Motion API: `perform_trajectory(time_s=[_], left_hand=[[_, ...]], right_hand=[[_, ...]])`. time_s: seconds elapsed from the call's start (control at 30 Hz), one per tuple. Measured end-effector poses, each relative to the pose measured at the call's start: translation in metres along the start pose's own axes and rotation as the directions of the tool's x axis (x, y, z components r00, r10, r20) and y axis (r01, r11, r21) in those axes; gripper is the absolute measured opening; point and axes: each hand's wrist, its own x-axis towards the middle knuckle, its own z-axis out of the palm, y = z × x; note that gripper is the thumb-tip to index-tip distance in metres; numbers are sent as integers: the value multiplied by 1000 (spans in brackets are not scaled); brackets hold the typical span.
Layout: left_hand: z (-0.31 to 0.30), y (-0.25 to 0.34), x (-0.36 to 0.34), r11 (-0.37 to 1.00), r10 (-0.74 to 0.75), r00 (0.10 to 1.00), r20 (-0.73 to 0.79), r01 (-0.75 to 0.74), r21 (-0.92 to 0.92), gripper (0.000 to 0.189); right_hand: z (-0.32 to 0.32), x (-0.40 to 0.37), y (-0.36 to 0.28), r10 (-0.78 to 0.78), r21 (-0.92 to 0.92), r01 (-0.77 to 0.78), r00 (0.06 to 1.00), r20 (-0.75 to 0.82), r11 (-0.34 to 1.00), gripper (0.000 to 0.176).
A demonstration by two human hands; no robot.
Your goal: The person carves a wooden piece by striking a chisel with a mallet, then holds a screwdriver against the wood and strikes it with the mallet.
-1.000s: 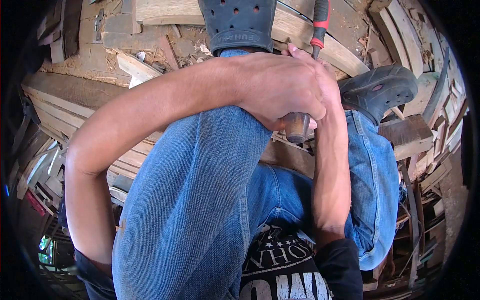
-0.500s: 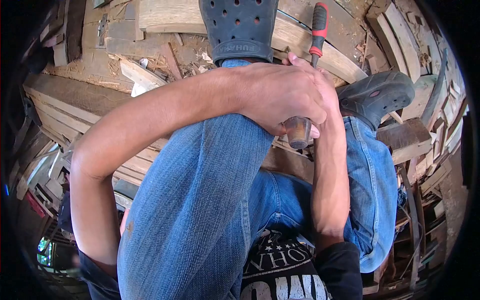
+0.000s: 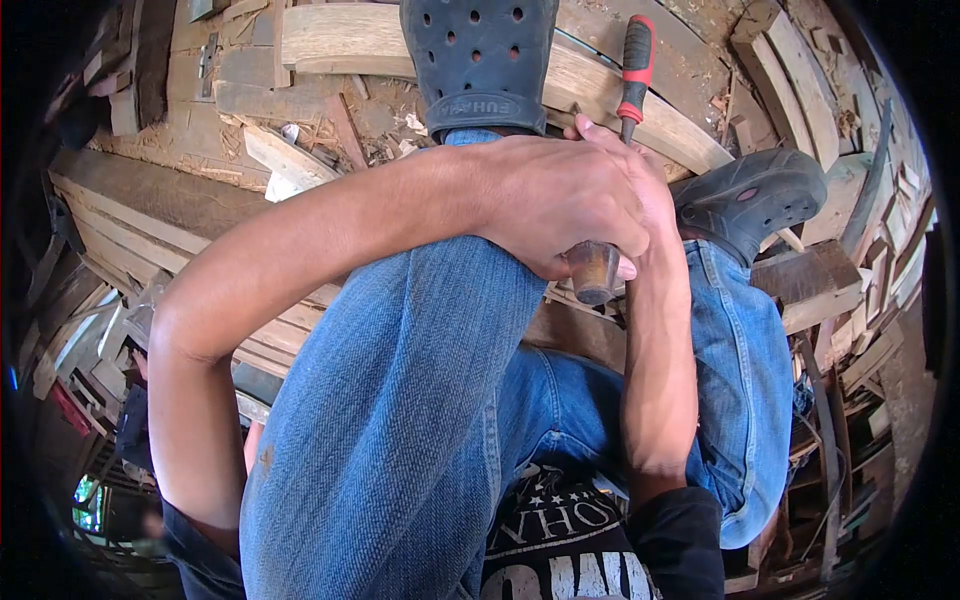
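My left hand (image 3: 575, 200) reaches across my raised knee and is closed round a wooden tool handle (image 3: 594, 278), whose rounded, dark-rimmed end sticks out toward me. The rest of that tool is hidden under the hand. My right hand (image 3: 655, 185) lies against the left one from the right, fingers curled and mostly covered; I cannot tell what it grips. Just beyond it, a red and black screwdriver (image 3: 637, 70) points its shaft down behind the right hand. Blue jeans (image 3: 390, 400) cover both bent legs.
Dark clogs (image 3: 485, 70) are on both feet. A curved wooden piece (image 3: 345, 38) lies past the front foot. Stacked planks (image 3: 150, 190) are at left, and a wooden block (image 3: 808, 282) sits beside the right leg. Wood offcuts and shavings litter the ground.
The whole view has shifted slightly, with the scene sitting a little lower. My left elbow has moved a bit inward; both hands keep nearly the same pose.
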Motion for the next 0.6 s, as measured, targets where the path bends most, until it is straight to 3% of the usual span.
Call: perform_trajectory(time_s=[0.23, 0.37, 0.43, 0.5, 0.6], left_hand=[[-3, 1, 2, 1000, -11, 1000, 23, 10, 29, 38], [-1, -2, 4, 997, 36, 999, -9, -36, 63, 18], [-1, -2, 5, 998, 68, 995, -71, -69, -12, 16], [0, -4, 6, 996, 86, 993, -77, -86, 0, 18], [-3, -3, 6, 996, 81, 996, -38, -79, 50, 20]], right_hand=[[0, 2, 0, -5, -1, 5, 1000, -3, 1000, 21], [2, -1, -3, -7, -58, 6, 1000, -18, 998, 21], [6, -7, -7, -48, -88, 44, 998, -40, 995, 21], [4, -13, -10, -112, -256, 57, 973, -203, 965, 21], [-1, -28, -13, -240, -263, 193, 957, -161, 945, 23]])
